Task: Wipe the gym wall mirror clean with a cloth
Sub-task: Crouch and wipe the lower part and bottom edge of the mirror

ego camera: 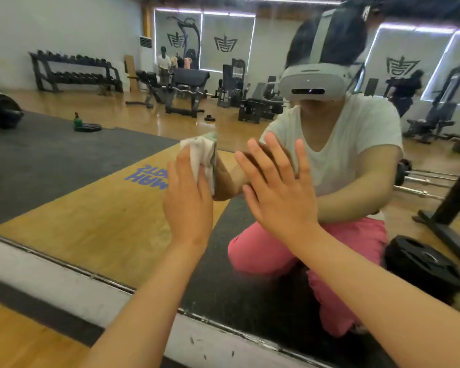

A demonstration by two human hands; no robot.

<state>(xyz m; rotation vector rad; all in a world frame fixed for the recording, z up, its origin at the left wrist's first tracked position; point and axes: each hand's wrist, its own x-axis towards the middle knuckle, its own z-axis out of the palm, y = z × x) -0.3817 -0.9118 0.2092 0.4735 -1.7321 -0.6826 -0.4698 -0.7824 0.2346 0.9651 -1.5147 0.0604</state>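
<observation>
**Both hands on the gym mirror, cloth under the left**

The large, smooth glass wall mirror (pixel 91 187) fills nearly the whole view. Near its middle, a white, crumpled cloth (pixel 201 155) is held against the glass by the left hand (pixel 187 200). The fingers lie close together and nearly straight over the soft folds, and the thumb is hidden behind the fabric.

Just right of the cloth, the right hand (pixel 282 192) lies flat on the glass. Its fingers are straight and fanned apart, holding nothing, and the tips meet their own reflection. The two hands are near each other but apart.

Well below the cloth, the mirror's lower edge runs aslant toward the bottom right. It sits on a scuffed grey-white painted base strip (pixel 64 277) flecked with dark chips. Below the strip come a dark band and a glossy honey-coloured wooden floor (pixel 24 333).

Behind the cloth, the glass reflects a kneeling person in a white headset, white T-shirt and pink trousers. Left of the cloth it shows dark speckled rubber matting (pixel 37 160) beside a wooden platform with reversed blue lettering. A small green spray bottle (pixel 77 122) stands up and to the left of the cloth. Farther that way a black steel dumbbell rack (pixel 75 71) stands against a pale wall. A round black weight plate (pixel 422 264) lies well down and right of the cloth.

A broad stretch of glass extends left of and above the cloth.
</observation>
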